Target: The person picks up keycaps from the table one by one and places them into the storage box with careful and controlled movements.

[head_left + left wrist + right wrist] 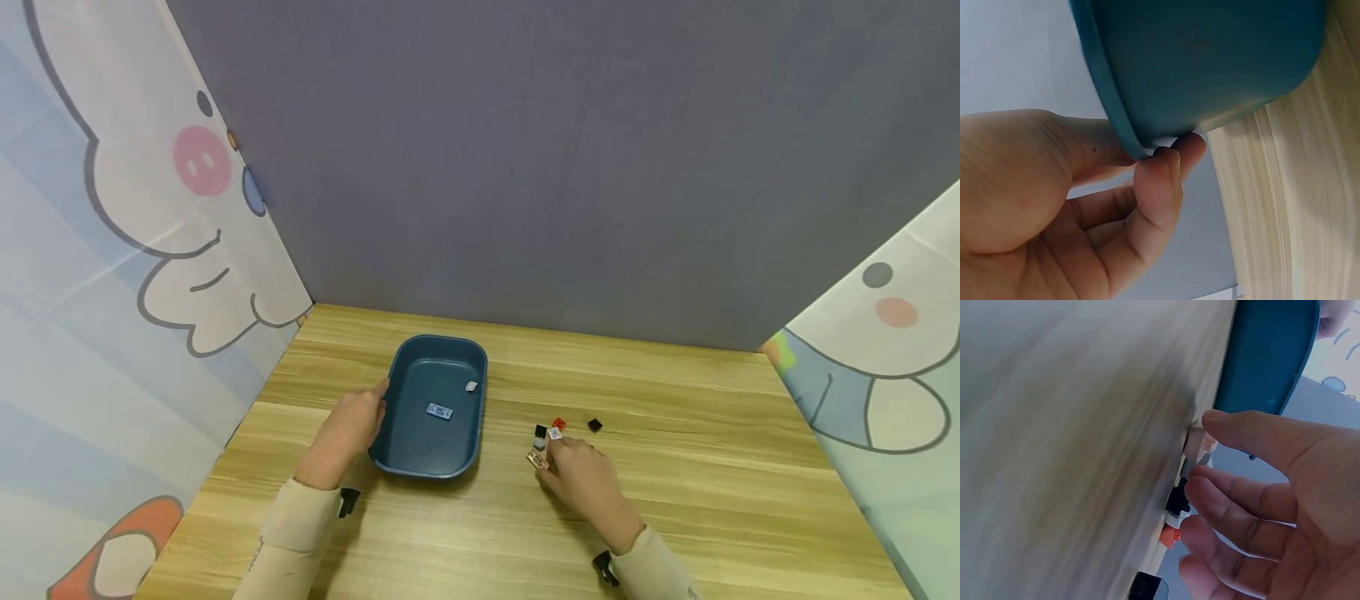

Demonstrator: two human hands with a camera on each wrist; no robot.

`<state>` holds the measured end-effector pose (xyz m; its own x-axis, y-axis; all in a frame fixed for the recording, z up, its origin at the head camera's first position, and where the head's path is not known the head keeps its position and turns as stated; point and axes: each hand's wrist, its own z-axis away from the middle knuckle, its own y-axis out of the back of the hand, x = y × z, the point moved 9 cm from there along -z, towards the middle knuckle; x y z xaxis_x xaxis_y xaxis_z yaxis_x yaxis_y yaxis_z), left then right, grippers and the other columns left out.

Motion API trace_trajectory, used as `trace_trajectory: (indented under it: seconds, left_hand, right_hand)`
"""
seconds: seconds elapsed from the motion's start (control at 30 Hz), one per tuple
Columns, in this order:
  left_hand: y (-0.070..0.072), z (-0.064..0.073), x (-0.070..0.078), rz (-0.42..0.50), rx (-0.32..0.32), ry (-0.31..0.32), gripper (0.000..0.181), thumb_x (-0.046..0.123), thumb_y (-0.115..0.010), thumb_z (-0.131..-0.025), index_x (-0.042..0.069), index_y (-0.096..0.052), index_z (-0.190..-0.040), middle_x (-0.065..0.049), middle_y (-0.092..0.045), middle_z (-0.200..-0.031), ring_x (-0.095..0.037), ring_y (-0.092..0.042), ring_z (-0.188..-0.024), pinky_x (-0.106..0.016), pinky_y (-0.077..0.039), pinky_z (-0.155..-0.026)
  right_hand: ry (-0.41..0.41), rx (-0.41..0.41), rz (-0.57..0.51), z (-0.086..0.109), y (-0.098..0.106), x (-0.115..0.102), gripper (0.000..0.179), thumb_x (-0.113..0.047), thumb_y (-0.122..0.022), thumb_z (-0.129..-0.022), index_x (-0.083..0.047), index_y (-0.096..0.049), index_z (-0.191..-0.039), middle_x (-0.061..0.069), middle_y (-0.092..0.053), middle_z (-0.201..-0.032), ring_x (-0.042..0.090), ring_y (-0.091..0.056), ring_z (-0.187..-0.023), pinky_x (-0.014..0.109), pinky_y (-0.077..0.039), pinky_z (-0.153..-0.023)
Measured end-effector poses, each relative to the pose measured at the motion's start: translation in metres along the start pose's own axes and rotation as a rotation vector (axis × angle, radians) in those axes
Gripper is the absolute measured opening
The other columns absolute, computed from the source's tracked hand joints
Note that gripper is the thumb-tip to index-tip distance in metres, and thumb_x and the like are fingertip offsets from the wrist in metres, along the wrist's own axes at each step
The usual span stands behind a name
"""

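Observation:
My left hand (348, 429) pinches the left rim of a deep blue tray (427, 475); in the left wrist view the thumb is inside the rim (1107, 94) and fingers are curled beneath it. On the table, my right hand (588, 479) reaches to a cluster of small pieces. A tan piece with dark markings (537, 459) lies at the tips of its thumb and index finger, which stand apart around it. Close by are a black-and-grey piece (540, 432), a white printed piece (555, 433) and a red piece (558, 423).
Inside the tray lie a light blue printed piece (439, 411) and a small white piece (471, 386). A black piece (595, 425) sits right of the cluster. A grey panel (525, 167) borders the wooden table's (675, 400) back edge; printed cloths hang at both sides.

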<state>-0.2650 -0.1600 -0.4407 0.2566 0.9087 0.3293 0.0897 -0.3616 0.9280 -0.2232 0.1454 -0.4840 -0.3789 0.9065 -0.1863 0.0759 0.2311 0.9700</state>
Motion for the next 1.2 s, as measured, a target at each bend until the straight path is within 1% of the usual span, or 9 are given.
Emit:
trace_trajectory:
  seconds: [0.17, 0.33, 0.43, 0.73, 0.9, 1.0, 1.1, 1.2]
  left_hand:
    - [0.0, -0.001, -0.001, 0.001, 0.01, 0.001, 0.038, -0.003, -0.062, -0.094, -0.012, -0.058, -0.131, -0.031, -0.068, -0.1, -0.042, -0.069, -0.079, -0.049, -0.057, -0.066]
    - [-0.001, 0.0, -0.001, 0.006, -0.001, 0.008, 0.039, -0.003, -0.061, -0.094, -0.012, -0.057, -0.131, -0.032, -0.068, -0.103, -0.044, -0.069, -0.082, -0.05, -0.057, -0.068]
    - [-0.002, 0.0, -0.001, 0.008, -0.008, 0.013, 0.039, -0.002, -0.061, -0.095, -0.012, -0.057, -0.132, -0.032, -0.068, -0.104, -0.044, -0.069, -0.083, -0.05, -0.057, -0.068]
    - [-0.004, -0.002, -0.002, 0.006, -0.006, 0.016, 0.039, -0.002, -0.061, -0.095, -0.012, -0.057, -0.133, -0.032, -0.068, -0.104, -0.043, -0.069, -0.084, -0.05, -0.057, -0.069]
    - [-0.004, -0.001, -0.002, 0.009, -0.007, 0.013, 0.039, -0.003, -0.061, -0.095, -0.013, -0.057, -0.132, -0.032, -0.068, -0.104, -0.042, -0.069, -0.083, -0.048, -0.057, -0.068]
    - [-0.004, -0.001, -0.003, 0.009, -0.006, 0.013, 0.04, -0.003, -0.061, -0.095, -0.013, -0.056, -0.133, -0.032, -0.068, -0.103, -0.042, -0.069, -0.083, -0.048, -0.057, -0.067]
    - [-0.004, -0.001, -0.003, 0.01, -0.01, 0.016, 0.04, -0.002, -0.061, -0.095, -0.012, -0.056, -0.133, -0.031, -0.068, -0.102, -0.041, -0.069, -0.08, -0.047, -0.057, -0.065]
    - [-0.005, -0.001, -0.004, 0.007, -0.017, 0.022, 0.04, -0.002, -0.061, -0.095, -0.012, -0.056, -0.134, -0.031, -0.068, -0.102, -0.041, -0.069, -0.079, -0.047, -0.057, -0.065]
  right_hand:
    - [0.004, 0.002, -0.003, 0.001, -0.002, -0.001, 0.026, -0.025, -0.085, -0.079, -0.017, -0.061, -0.074, -0.006, -0.055, -0.071, 0.01, -0.052, -0.061, 0.031, -0.046, -0.049]
    - [0.006, 0.008, -0.001, 0.0, -0.003, -0.001, 0.024, -0.023, -0.084, -0.08, -0.016, -0.062, -0.075, -0.004, -0.058, -0.072, 0.013, -0.057, -0.064, 0.033, -0.049, -0.05]
    - [-0.001, 0.002, 0.0, -0.001, -0.005, 0.0, 0.023, -0.022, -0.083, -0.081, -0.016, -0.061, -0.074, -0.004, -0.058, -0.073, 0.013, -0.056, -0.063, 0.033, -0.049, -0.049]
    - [-0.007, -0.002, -0.015, -0.002, -0.005, 0.001, 0.023, -0.022, -0.082, -0.082, -0.017, -0.061, -0.074, -0.007, -0.053, -0.069, 0.009, -0.048, -0.059, 0.029, -0.044, -0.047]
    - [-0.005, 0.001, -0.036, -0.007, 0.0, -0.001, 0.018, -0.018, -0.079, -0.083, -0.015, -0.063, -0.075, -0.006, -0.052, -0.069, 0.008, -0.046, -0.059, 0.028, -0.043, -0.048]
    - [0.003, 0.009, -0.029, -0.012, 0.005, -0.003, 0.017, -0.018, -0.078, -0.084, -0.014, -0.063, -0.077, -0.005, -0.052, -0.07, 0.009, -0.048, -0.059, 0.027, -0.043, -0.047]
    - [0.044, 0.047, -0.008, -0.019, 0.013, -0.009, 0.017, -0.02, -0.081, -0.084, -0.012, -0.066, -0.078, -0.004, -0.055, -0.071, 0.011, -0.052, -0.059, 0.028, -0.045, -0.049]
    - [0.085, 0.081, 0.006, -0.027, 0.023, -0.017, 0.017, -0.022, -0.083, -0.083, -0.012, -0.069, -0.08, -0.003, -0.057, -0.072, 0.01, -0.052, -0.057, 0.026, -0.044, -0.048]
